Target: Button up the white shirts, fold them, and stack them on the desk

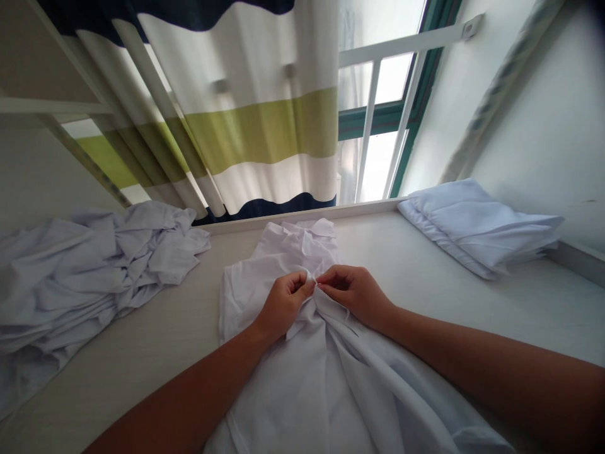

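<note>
Spread flat on the desk (472,296), white shirt (283,378), collar toward the window. Left hand (283,301) and right hand (357,293) pinched shut on its front placket, fingertips meeting. Best kept taut, edges aligned, fabric unbunched.

crumpled heap (94,265) left — folded stack (477,227) right

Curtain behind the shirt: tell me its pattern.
The curtain has broad horizontal stripes of white, olive green and navy blue; the head view shows it.
</note>
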{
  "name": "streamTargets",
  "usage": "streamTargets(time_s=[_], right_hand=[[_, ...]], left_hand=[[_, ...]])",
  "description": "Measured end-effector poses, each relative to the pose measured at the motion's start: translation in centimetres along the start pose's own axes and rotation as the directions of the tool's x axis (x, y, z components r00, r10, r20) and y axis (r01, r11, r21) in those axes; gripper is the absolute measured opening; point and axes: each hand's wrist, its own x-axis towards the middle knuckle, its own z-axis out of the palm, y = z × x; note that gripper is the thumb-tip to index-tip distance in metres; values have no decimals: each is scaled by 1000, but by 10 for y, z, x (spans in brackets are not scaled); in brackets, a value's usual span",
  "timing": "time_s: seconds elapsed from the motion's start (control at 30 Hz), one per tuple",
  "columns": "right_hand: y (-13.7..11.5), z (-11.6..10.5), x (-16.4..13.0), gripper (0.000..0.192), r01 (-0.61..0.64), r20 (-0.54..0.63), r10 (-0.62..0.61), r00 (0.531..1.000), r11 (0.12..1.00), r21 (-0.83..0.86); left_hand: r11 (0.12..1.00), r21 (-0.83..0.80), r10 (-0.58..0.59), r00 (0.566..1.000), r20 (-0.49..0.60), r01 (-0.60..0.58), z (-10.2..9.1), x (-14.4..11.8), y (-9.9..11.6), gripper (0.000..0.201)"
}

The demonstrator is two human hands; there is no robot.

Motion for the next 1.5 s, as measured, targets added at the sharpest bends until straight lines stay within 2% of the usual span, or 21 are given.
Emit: streamTargets(time_s=[0.23,0.43,0.6,0.73,0.97,1.13,1.37,1.5], right_hand=[[-5,1,-3,11,35,-29,-42,999,978,-207],[-6,2,-2,9,58,-40,-70,997,968,-245],[-5,2,-2,8,83,-23,-92,996,961,-262],[-3,1,-3,10,82,-12,-87,996,971,-223],[4,0,3,11,15,6,-15,1000,999,-39],[4,0,5,9,-24,27,22,999,999,44],[1,-1,5,13,-66,-21,66,998,998,21],[0,-1,5,12,-89,3,89,996,996,6]], left_hand=[[997,70,-24,999,22,23,-3,2,-2,30],[997,60,-50,999,10,49,-2,-1,3,37],[994,108,-17,999,38,13,-1,-1,2,29],[992,124,-7,999,45,2,-3,1,-2,29],[989,149,7,998,57,-16,-1,2,0,30],[971,234,32,998,62,-46,-1,0,2,29],[973,217,79,997,26,-83,1,0,5,25],[980,187,67,998,-8,-64,-1,1,3,29]])
